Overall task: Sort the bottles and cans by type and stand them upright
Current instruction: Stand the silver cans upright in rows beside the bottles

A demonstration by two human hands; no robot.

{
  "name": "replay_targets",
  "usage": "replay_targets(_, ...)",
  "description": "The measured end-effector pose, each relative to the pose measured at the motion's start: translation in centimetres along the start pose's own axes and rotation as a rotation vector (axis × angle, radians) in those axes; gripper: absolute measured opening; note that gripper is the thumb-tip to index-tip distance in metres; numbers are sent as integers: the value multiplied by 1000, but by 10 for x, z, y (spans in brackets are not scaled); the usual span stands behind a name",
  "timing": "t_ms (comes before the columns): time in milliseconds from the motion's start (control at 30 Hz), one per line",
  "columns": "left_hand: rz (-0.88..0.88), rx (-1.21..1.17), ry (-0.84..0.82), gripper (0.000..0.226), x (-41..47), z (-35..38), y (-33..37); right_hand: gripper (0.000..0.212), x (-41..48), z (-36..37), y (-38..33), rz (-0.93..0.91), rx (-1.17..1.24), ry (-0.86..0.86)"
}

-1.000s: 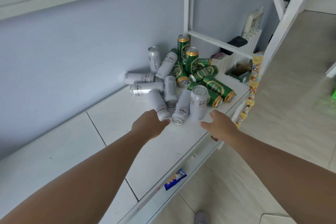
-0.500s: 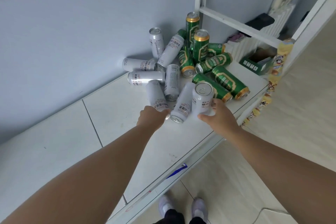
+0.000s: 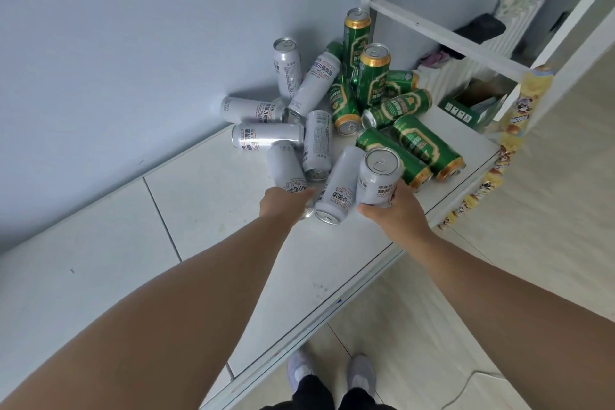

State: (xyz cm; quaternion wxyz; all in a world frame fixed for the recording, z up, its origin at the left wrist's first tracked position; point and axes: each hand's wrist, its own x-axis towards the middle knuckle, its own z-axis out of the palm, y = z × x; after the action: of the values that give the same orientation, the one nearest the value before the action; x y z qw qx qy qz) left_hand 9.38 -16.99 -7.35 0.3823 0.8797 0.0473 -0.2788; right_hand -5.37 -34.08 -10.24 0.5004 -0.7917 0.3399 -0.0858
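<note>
A heap of cans lies on a white counter (image 3: 206, 210) against the blue wall. Several silver cans (image 3: 316, 143) lie on their sides on the left of the heap, and one silver can (image 3: 287, 67) stands by the wall. Several green cans (image 3: 419, 140) lie on the right, with two green cans (image 3: 371, 75) upright behind them. My right hand (image 3: 392, 210) grips an upright silver can (image 3: 377, 176) near the counter's front edge. My left hand (image 3: 283, 205) curls round the near end of a lying silver can (image 3: 286, 166).
A white metal frame (image 3: 442, 33) rises at the counter's right end, with a green box (image 3: 466, 108) and a strip of snack packets (image 3: 499, 163) beside it. The counter's front edge runs diagonally below my arms. My feet (image 3: 332, 373) stand on the tiled floor.
Both hands have reached forward into the heap. My right hand has closed round the upright silver can, and my left hand has closed on the lying silver can.
</note>
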Motion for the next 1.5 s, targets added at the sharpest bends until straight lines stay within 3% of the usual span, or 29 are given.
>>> replay_targets(167, -6, -62, 8, 24, -3, -6, -1, 53, -1, 1, 0, -8, 13, 40)
replay_targets(367, -17, -107, 80, 18, -15, -30, -5, 54, -8, -3, 0, -37, 4, 79)
replay_targets(600, -50, -266, 121, 32, -27, -56, 3, 47, -11, -9, -13, -81, -9, 132)
replay_targets(700, 50, -171, 198, 25, -29, -67, 3, 47, -10, -13, -20, -83, 20, 146)
replay_targets(867, 199, -128, 290, 47, -38, -83, 10, 47, -11, -19, -36, -112, 9, 130)
replay_targets(1000, 278, -83, 341, 27, -52, -95, 20, 43, -14, -21, -46, -132, -6, 106)
replay_targets(1333, 457, -122, 359, 45, -96, -135, 48, 46, -12, -17, -82, -244, -32, 74)
replay_targets(1500, 503, -98, 363, 33, -120, -163, 54, 43, -17, -5, -106, -310, -52, 44)
